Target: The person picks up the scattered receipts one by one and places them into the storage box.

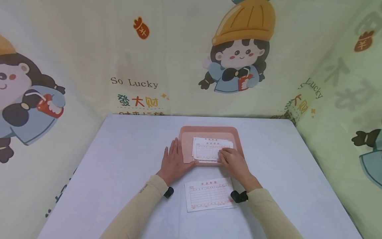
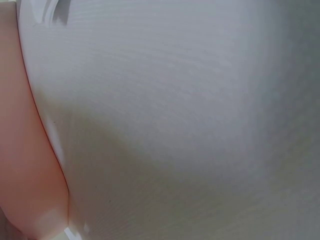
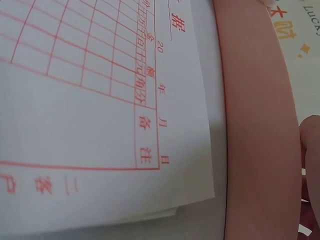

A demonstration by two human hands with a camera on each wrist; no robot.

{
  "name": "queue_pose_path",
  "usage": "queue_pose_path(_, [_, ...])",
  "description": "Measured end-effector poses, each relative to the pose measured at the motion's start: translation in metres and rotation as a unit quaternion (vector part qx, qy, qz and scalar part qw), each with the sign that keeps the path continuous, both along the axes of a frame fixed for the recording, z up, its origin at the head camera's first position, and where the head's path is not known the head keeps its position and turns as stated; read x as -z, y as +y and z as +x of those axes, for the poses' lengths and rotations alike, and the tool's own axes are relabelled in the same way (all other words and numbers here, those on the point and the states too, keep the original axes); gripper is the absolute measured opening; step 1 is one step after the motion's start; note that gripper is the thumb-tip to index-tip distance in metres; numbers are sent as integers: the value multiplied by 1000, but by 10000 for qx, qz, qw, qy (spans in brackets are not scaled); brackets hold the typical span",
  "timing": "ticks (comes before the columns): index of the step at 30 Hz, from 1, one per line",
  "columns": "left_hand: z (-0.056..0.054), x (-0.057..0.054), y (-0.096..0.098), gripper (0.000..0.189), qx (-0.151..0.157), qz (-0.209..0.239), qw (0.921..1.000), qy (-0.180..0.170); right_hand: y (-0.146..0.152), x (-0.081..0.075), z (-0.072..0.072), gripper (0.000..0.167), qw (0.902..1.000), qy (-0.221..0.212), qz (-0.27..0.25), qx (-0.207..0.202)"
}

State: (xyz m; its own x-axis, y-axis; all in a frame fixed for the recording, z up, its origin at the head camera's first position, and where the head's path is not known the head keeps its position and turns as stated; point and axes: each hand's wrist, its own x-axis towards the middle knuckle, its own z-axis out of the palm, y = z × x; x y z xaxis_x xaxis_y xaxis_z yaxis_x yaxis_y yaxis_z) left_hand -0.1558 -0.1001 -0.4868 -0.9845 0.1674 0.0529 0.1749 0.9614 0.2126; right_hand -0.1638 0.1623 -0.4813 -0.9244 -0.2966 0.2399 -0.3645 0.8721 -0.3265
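Stack of printed slips with uneven edges, inside the pink tray, right of centre and below the middle of the frame; right hand at the stack's right end, with curled fingers seemingly pinching paper, grip partly hidden; left hand along the tray's left side, with straight fingers and thumb spread toward the near rim; likeliest trouble, a skewed pile, from a sideways tug on sheets lying loose over one another; could also drag several slips together, owing to thin paper's tendency to cling; might crease a corner under too hard a pinch; tray at risk of skidding on the smooth-looking white table, given a push without left-hand support; lower slips, at lower centre of the frame, exposed to a snag from the black wrist camera overlapping their right edge in the head view; cannot tell whether touching.
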Motion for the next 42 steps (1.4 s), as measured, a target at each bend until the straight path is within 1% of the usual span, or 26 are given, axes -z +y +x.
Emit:
queue_pose_path(4, [1,-2,0,115,5,63,10000,7,2,-3,4,30,9999,141,-42,84])
queue_pose_path(8, [2,-1,-1,114,14,74,10000,-23,6,-6,10,29,9984,557,-61,62])
queue_pose_path(11, [1,0,-1,114,15,63,10000,-47,9,-9,15,28,9953,967,-88,-33])
queue_pose_path(15, [1,-1,-2,114,1,130,9999,-31,12,-13,23,30,9898,1403,-156,-209])
queue_pose_path(19, [1,-1,-1,114,-2,144,9999,-67,15,-15,32,35,9857,1630,-187,-377])
queue_pose_path(28, [3,-3,-1,114,36,236,9997,-83,20,-16,60,41,9803,1836,-350,-645])
queue_pose_path(33, [2,-3,-1,114,32,178,9998,-52,22,-16,72,46,9807,1796,-342,-693])
queue_pose_path(37, [2,-3,-1,114,33,126,9999,-3,22,-18,79,48,9849,1598,-226,-630])
queue_pose_path(42, [3,-4,-1,114,67,165,9998,135,22,-15,90,56,9903,1240,-47,-627])
